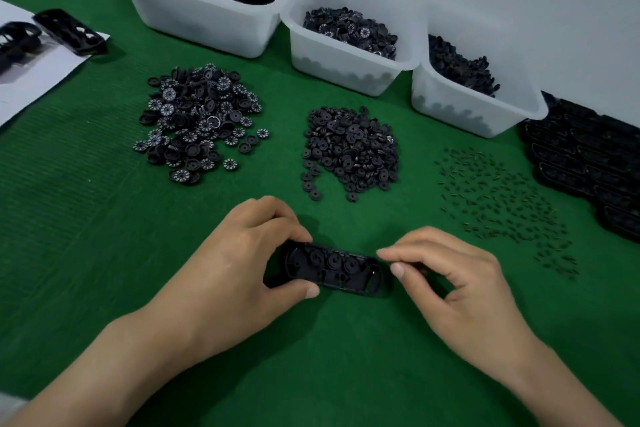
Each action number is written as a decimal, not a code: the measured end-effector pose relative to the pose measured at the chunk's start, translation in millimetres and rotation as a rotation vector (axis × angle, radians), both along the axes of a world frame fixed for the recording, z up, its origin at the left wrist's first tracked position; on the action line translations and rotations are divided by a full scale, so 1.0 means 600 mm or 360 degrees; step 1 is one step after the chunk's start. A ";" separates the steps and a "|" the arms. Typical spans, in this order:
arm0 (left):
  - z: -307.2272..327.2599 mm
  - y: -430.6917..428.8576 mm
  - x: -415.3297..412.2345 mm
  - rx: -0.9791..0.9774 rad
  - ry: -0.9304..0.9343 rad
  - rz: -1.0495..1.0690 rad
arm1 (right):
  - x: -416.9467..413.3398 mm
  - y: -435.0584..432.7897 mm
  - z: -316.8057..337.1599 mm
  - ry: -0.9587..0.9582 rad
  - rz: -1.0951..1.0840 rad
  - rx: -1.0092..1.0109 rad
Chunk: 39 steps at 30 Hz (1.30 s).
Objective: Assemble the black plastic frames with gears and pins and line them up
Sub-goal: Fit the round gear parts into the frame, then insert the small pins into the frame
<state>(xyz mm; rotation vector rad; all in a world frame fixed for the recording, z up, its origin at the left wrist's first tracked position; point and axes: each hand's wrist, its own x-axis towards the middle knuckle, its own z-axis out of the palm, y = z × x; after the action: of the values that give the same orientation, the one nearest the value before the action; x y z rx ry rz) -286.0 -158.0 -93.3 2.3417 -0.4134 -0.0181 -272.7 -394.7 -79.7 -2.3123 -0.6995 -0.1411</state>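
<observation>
Two bare forearms reach in from the near edge, and between them, on the near middle of the ribbed green mat (86, 218), an oblong black plastic frame (332, 269) is held. Its left end is gripped by the left hand (249, 260), thumb on the near side and fingers curled over the far side. The right hand (460, 291) is set at the frame's right end with thumb and forefinger pinched together. Something dark may be caught between them, perhaps a pin, but it is too small to be made out, so whether that hand holds anything cannot be told. Round gears are seen seated in a row inside the frame, so this piece is judged to be well into its assembly, with pinning probably the step in hand.

Farther off, loose stock is laid out: a heap of black wheels with white numerals (197, 121) at left, a heap of plain black gears (351, 151) in the middle, and a scatter of small dark pins (498, 198) at right. Behind these, a large translucent white bin (194, 14) is filled with black frames, and a middle white bin (339, 69) and a right white bin (467, 111) are filled with small black parts.

At far right, rows of black frames (588, 163) are lined up in a block, which is taken as finished work. With heaps and bins so full, much of the task is judged to be left.
</observation>
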 end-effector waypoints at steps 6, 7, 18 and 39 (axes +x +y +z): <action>0.002 -0.092 0.004 0.0095 0.0011 -0.0336 | -0.031 -0.085 -0.004 -0.0046 -0.0321 -0.0107; 0.003 -0.107 0.006 0.0115 0.0004 -0.0382 | -0.033 -0.100 -0.003 -0.0050 -0.0386 -0.0138; 0.008 -0.232 0.035 0.0232 -0.0178 -0.0475 | -0.006 -0.197 0.009 0.0022 -0.0683 -0.0314; -0.009 -0.223 0.038 -0.0055 0.0045 -0.0291 | 0.107 -0.108 0.041 0.0164 -0.0332 -0.0516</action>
<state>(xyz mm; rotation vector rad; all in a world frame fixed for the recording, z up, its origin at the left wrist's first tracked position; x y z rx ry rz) -263.1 -291.9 -98.9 2.2599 -0.6073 -0.1303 -208.3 -459.2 -55.2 -2.6796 -0.4540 -0.0024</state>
